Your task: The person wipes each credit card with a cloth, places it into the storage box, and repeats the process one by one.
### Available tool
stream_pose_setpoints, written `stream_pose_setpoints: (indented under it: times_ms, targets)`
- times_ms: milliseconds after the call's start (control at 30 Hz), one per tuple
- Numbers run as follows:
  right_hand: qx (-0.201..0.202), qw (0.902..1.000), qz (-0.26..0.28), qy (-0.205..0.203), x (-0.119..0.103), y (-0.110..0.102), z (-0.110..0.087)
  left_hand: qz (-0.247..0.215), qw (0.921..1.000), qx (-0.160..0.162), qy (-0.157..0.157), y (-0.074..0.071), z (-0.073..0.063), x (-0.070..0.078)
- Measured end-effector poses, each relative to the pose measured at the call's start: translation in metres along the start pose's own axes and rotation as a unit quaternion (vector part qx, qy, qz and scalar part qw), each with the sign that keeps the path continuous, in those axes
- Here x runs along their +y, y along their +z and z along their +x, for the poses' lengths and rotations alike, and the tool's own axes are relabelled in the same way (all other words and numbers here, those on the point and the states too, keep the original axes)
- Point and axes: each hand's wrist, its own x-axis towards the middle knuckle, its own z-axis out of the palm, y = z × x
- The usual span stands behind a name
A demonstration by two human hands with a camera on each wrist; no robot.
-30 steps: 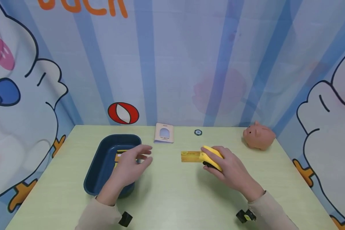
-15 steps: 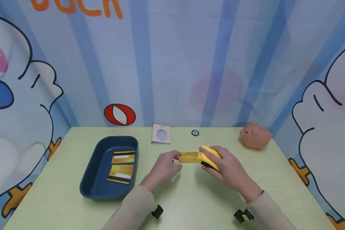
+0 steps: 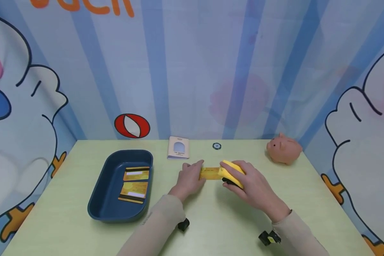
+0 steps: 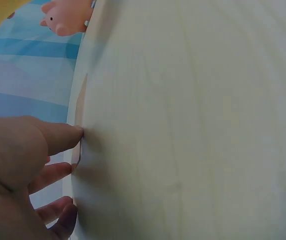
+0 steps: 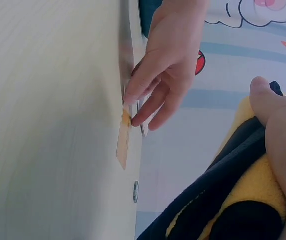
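A gold bank card (image 3: pixel 209 173) lies on the table between the hands. My left hand (image 3: pixel 189 177) pinches its left end, thumb on the near edge and fingers at the far edge; in the right wrist view the card (image 5: pixel 124 142) looks flat on the tabletop. My right hand (image 3: pixel 252 183) grips a yellow-and-black plush item (image 3: pixel 231 172) above the table, its bulk overlapping the card's right end in the head view. Seen from the right wrist, the soft plush (image 5: pixel 253 170) is apart from the card; its exact kind is not clear.
Left of the hands stands a dark blue tray (image 3: pixel 102 204) holding two gold cards (image 3: pixel 133 192) with black stripes. Toward the back are a pale booklet (image 3: pixel 178 147), a small round chip (image 3: pixel 216 146) and a pink piggy bank (image 3: pixel 284 149). A printed curtain (image 3: pixel 192 71) borders the table.
My left hand has come from over the tray rightward to the card and now takes its left end. The right hand keeps its grip on the plush with little movement.
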Motion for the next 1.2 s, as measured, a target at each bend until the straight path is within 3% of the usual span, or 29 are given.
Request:
stream_pose_setpoints:
  times_ms: [333, 733, 1000, 1200]
  targets:
    - [-0.003, 1.0000, -0.005, 0.000, -0.001, 0.001, 0.001, 0.005, 0.9999, 0.013, 0.000, 0.000, -0.004, 0.002]
    - [-0.008, 1.0000, -0.002, 0.002, -0.005, 0.000, 0.003, 0.002, 0.9971, -0.067, -0.036, -0.013, -0.013, 0.002]
    - [-0.007, 0.9999, 0.007, -0.005, -0.009, 0.004, 0.006, -0.052, 0.9980, -0.027, -0.024, -0.006, -0.030, -0.001]
    - [-0.009, 0.9999, 0.009, -0.004, -0.012, 0.004, 0.008, -0.075, 0.9969, -0.025, 0.005, -0.008, -0.037, -0.006]
